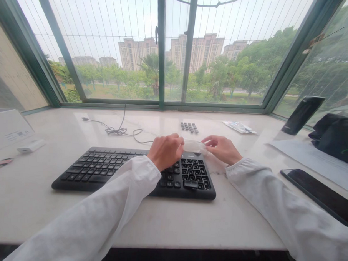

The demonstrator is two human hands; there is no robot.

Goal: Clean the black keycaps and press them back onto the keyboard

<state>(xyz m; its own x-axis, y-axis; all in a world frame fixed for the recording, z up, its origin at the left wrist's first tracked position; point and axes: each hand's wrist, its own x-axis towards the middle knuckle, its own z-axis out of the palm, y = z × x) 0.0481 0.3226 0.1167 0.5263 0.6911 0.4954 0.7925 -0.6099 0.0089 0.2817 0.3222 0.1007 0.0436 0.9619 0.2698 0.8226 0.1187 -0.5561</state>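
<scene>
A black keyboard (103,171) lies on the white counter, its number pad stripped of most keycaps so that the square sockets show. One wide keycap (190,184) rests tilted at the pad's lower edge. Over the keyboard's top right edge, a thin white wipe or tissue (194,146) stretches between my two hands. My left hand (166,150) is closed, fingertips pinching the wipe's left end. Thumb and fingers of my right hand (222,148) pinch its other end. Behind the hands, several loose dark keycaps (189,127) sit in rows on the counter.
A coiled cable (118,130) lies behind the keyboard. To the right are a small packet (239,127), a phone (318,192), paper (311,157), a black cylinder-like object (303,115) and a dark bag (339,136). A white box (9,129) and white adapter (31,146) stand left.
</scene>
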